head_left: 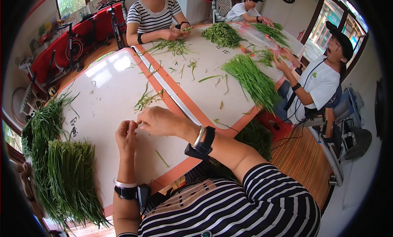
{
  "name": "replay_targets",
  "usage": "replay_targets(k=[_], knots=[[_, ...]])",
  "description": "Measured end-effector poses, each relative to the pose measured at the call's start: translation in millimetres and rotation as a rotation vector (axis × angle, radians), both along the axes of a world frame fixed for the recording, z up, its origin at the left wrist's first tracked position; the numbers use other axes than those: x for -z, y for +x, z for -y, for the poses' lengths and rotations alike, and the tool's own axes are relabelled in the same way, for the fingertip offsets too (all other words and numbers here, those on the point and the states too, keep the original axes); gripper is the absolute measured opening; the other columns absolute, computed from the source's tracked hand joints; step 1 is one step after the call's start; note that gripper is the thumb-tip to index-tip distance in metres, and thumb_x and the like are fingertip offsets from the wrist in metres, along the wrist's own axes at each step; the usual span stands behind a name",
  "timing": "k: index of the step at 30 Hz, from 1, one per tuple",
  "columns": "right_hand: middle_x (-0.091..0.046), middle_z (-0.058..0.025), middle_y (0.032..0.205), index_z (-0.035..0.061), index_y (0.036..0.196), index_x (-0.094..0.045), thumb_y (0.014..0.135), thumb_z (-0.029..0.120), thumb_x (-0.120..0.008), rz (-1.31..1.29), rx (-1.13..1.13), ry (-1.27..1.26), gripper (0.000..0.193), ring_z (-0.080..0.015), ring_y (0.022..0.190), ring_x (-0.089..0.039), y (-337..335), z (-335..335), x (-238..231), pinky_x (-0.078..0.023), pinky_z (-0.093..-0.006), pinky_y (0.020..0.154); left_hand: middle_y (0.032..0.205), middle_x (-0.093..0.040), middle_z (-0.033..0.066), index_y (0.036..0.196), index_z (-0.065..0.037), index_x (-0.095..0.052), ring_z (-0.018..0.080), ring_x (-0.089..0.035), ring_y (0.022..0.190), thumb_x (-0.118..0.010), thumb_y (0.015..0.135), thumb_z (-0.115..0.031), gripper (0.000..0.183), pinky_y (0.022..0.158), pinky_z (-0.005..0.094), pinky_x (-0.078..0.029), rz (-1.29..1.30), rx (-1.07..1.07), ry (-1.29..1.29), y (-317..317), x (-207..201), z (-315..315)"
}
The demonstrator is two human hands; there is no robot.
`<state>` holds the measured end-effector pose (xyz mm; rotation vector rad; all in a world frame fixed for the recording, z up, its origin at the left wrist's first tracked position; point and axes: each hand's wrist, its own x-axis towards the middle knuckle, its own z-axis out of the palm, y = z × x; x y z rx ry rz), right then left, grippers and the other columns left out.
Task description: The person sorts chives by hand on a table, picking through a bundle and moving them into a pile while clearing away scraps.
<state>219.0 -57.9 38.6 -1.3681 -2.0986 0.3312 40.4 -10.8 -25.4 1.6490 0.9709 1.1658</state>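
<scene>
My left hand (126, 135) is raised over the near table, its fingertips pinched together. Close beside it, my right hand (157, 121) reaches in from the right with curled fingers, its fingertips almost meeting those of the left. Whatever they pinch is too small or hidden to make out. Just beyond my right hand lies a small heap of green and yellowish trimmings (148, 98). A single green blade (162, 158) rests on the white tabletop (112, 87) nearer to me. Left of my left hand is a thick bundle of long green leaves, like chives (71, 175), with evenly lined-up ends.
A looser pile of greens (45, 122) sits behind the bundle. Across the table seam (176, 95) lie another bundle of chives (253, 81) and a heap of cut greens (223, 34). A striped-shirt person (153, 18) and two others in white (317, 79) handle greens around the table.
</scene>
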Motion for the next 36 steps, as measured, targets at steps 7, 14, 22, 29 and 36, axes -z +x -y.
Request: replay_targets(k=[7,14,22,29,36], knots=[[-0.062,-0.0181,0.106,0.0022,0.103,-0.065,0.082,0.018,-0.064,0.222,-0.036,-0.295,0.026,-0.0359,0.099,-0.063,-45.9,9.8,17.1,-0.051,-0.0436,0.086,0.069,-0.058,0.0002,0.077,-0.008,-0.057,0.0088,-0.056,0.067,-0.058,0.099,-0.036,0.036,0.062,0.0241,-0.043,0.254,-0.09,-0.225,-12.7,-6.2,-12.7],[-0.059,-0.0191,0.112,0.0063,0.11,-0.061,0.083,0.016,-0.065,0.123,0.034,-0.282,0.029,-0.0389,0.104,-0.061,-63.7,6.3,33.9,-0.05,-0.0471,0.09,0.076,-0.064,0.0042,0.089,-0.001,-0.063,0.0099,-0.057,0.061,-0.066,0.092,-0.015,0.014,0.053,0.0268,-0.048,0.12,-0.092,-0.167,-22.8,10.5,-22.8],[-0.061,-0.0115,0.092,0.0072,0.111,-0.06,0.078,0.014,-0.076,-0.058,-0.043,-0.184,0.038,-0.0297,0.084,-0.063,-39.9,6.8,52.4,-0.052,-0.04,0.075,0.092,-0.067,0.0125,0.098,0.001,-0.065,0.0228,-0.067,0.089,-0.071,0.087,-0.013,0.019,0.077,0.0345,-0.054,-0.158,0.083,0.191,-38.2,-33.0,26.8],[-0.06,-0.01,0.097,0.0059,0.112,-0.063,0.078,0.01,-0.074,0.022,-0.094,-0.224,0.036,-0.0237,0.083,-0.064,-43.7,11.6,35.7,-0.054,-0.0348,0.077,0.103,-0.061,0.0121,0.105,-0.007,-0.064,0.0351,-0.06,0.098,-0.075,0.082,-0.018,0.027,0.083,0.0412,-0.049,-0.54,-0.212,0.461,-140.5,-87.9,95.7],[-0.057,-0.008,0.094,0.0024,0.112,-0.063,0.078,0.005,-0.072,-0.043,-0.1,-0.223,0.035,-0.0174,0.08,-0.057,-44.2,10.2,40.1,-0.05,-0.029,0.075,0.111,-0.063,0.0057,0.11,-0.007,-0.066,0.0167,-0.061,0.102,-0.068,0.091,-0.015,0.021,0.085,0.0317,-0.047,-0.389,-0.766,0.352,-269.3,-126.8,122.8]])
